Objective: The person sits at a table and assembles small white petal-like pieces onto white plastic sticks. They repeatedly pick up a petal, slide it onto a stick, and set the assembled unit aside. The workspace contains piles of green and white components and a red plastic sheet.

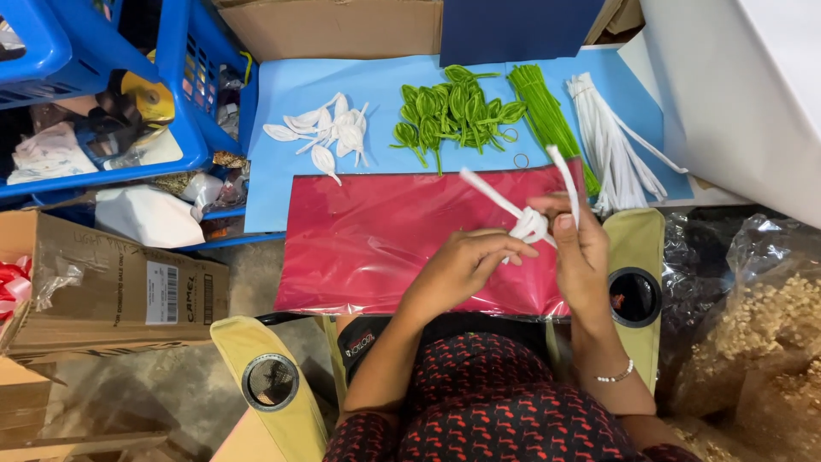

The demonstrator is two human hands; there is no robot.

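- Hands first: the left hand [462, 265] has its fingers pinched together on the looped middle of a white pipe cleaner [528, 224], and the right hand [581, 257] is clamped on the same piece from the other side.
- Two loose ends of that pipe cleaner stick up and away from the fingers, above the red sheet [368, 239].
- The person sits in a folding chair; a cup holder [634, 297] sits just beside the right wrist, which wears a bead bracelet [617, 375].
- Beyond the red sheet lies a blue sheet [291, 94].
- On it, left to right: white leaf shapes [325, 133], green leaf shapes [449, 107], a bundle of green pipe cleaners [547, 120], a bundle of white pipe cleaners [611, 141].
- Far left, blue plastic crates [184, 94] and a cardboard box [111, 287].
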